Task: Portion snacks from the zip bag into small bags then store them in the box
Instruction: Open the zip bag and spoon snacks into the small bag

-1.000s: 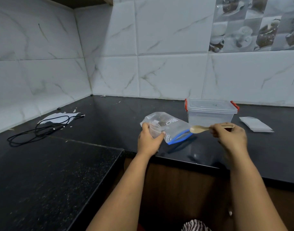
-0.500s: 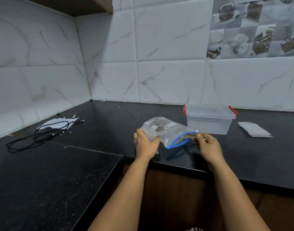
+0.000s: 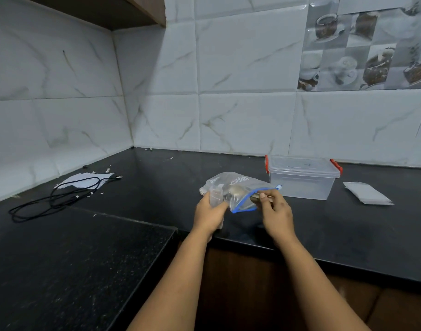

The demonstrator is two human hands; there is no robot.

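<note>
A second ago the wooden spoon (image 3: 238,190) was outside the zip bag (image 3: 235,190), held in the air in front of the box (image 3: 302,177). Now its bowl is inside the bag, seen through the clear plastic, and the handle comes out through the blue-edged mouth on the right. The right hand (image 3: 275,211) has moved to the left, up to this mouth, and its fingers are curled around the spoon handle. The camera also looks a little higher now, so more of the wall is visible.

The left hand (image 3: 210,211) grips the left end of the zip bag, and together with it a small clear bag (image 3: 215,195) that stands upright against the palm. The zip bag lies between the two hands, near the front edge of the black counter (image 3: 348,235), with its closed end far-left and its mouth toward the right hand.

The box is just behind the right hand, lid on, red clips at both sides. To the right of it lies a flat stack of small bags (image 3: 368,193). Far to the left, a black cable (image 3: 54,197) lies on the counter, partly over a white paper (image 3: 81,179).
</note>
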